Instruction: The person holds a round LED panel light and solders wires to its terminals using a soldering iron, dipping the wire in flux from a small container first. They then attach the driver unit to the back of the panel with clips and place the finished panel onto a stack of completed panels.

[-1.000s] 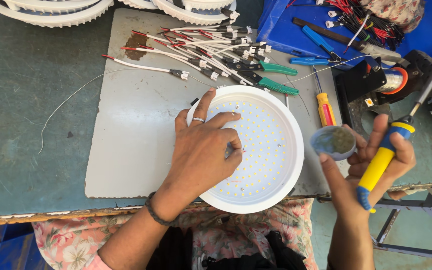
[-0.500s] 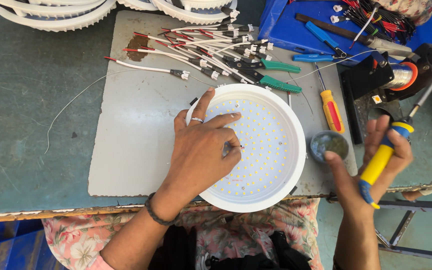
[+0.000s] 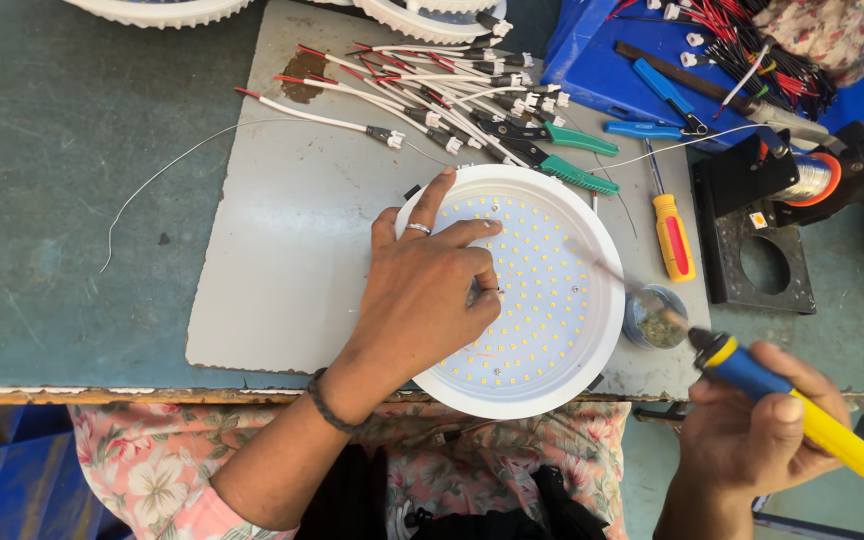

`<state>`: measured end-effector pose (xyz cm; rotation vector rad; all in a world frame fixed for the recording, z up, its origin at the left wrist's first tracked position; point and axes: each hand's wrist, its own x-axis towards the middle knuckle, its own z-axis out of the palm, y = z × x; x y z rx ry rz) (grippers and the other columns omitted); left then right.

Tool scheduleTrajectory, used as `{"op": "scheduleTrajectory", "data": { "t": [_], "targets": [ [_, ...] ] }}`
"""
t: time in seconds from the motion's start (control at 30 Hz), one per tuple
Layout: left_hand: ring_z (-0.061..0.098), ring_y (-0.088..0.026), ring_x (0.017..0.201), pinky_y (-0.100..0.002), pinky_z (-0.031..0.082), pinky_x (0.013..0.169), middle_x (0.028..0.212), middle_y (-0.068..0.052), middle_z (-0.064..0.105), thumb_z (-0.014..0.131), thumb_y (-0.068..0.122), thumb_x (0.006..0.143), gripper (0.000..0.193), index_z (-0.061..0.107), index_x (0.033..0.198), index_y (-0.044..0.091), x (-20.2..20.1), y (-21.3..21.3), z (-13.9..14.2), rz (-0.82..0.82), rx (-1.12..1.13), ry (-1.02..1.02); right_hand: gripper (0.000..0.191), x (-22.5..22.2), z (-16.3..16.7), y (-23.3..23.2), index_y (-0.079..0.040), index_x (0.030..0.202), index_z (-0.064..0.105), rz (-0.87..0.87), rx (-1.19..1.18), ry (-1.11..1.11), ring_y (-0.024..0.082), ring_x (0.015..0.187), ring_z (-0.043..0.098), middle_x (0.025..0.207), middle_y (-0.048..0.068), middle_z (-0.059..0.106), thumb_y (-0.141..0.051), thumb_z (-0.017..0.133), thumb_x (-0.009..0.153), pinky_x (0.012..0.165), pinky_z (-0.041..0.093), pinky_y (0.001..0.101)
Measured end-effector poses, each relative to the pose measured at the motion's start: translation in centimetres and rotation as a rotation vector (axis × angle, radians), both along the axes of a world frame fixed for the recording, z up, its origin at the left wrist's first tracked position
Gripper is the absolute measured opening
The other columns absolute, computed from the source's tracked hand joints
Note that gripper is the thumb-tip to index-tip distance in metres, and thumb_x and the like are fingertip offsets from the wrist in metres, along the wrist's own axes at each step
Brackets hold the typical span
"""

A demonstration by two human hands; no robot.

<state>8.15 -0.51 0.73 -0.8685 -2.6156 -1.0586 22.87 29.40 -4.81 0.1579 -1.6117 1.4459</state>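
Note:
A round white lamp housing (image 3: 592, 250) with a disc of small yellow light dots lies on a grey mat (image 3: 292, 260). My left hand (image 3: 427, 290), a ring on one finger, presses flat on the disc's left half. My right hand (image 3: 762, 430) grips a blue and yellow soldering iron (image 3: 802, 410); its thin tip reaches over the disc's right side. A small round tin (image 3: 655, 318) of brownish paste sits just right of the lamp, under the iron's shaft.
White cables with red ends and plugs (image 3: 422, 90) lie at the mat's far edge with green-handled cutters (image 3: 572, 170). A red and yellow screwdriver (image 3: 672, 235), a black stand (image 3: 762, 240), a solder spool (image 3: 812, 180) and a blue tray (image 3: 652, 60) are right. The table edge (image 3: 102, 395) runs near me.
My right hand dropped lower and turned the iron so its tip now points onto the lamp disc instead of sitting by the tin. My left hand stayed on the disc.

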Motion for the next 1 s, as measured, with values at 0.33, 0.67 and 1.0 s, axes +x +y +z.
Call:
{"op": "scheduleTrajectory", "data": {
  "t": [0.33, 0.67, 1.0],
  "targets": [
    [0.028, -0.036, 0.149, -0.066, 0.023, 0.108, 0.131, 0.000, 0.069, 0.074, 0.018, 0.068, 0.010, 0.072, 0.059, 0.016, 0.1, 0.0, -0.1, -0.005, 0.019, -0.013, 0.021, -0.7, 1.2, -1.4, 0.015, 0.106, 0.062, 0.128, -0.078, -0.155, 0.020, 0.063, 0.063, 0.100, 0.027, 0.069, -0.005, 0.065, 0.108, 0.057, 0.053, 0.0226],
    [0.029, -0.036, 0.149, -0.065, 0.024, 0.107, 0.129, 0.000, 0.070, 0.076, 0.017, 0.068, 0.010, 0.072, 0.058, 0.016, 0.0, 0.0, -0.3, -0.005, 0.027, 0.002, 0.019, -0.8, 1.6, -1.6, 0.014, 0.104, 0.062, 0.123, -0.040, -0.179, 0.018, 0.061, 0.063, 0.100, 0.027, 0.068, -0.005, 0.066, 0.108, 0.055, 0.052, 0.0204],
    [0.029, -0.035, 0.149, -0.062, 0.024, 0.107, 0.128, 0.001, 0.070, 0.076, 0.017, 0.068, 0.010, 0.072, 0.059, 0.017, 0.0, 0.1, -0.3, -0.001, 0.015, -0.008, 0.019, -0.8, 1.6, -1.4, 0.014, 0.105, 0.062, 0.123, -0.056, -0.151, 0.018, 0.065, 0.063, 0.099, 0.025, 0.068, -0.004, 0.066, 0.109, 0.057, 0.052, 0.0210]
  ]
}}
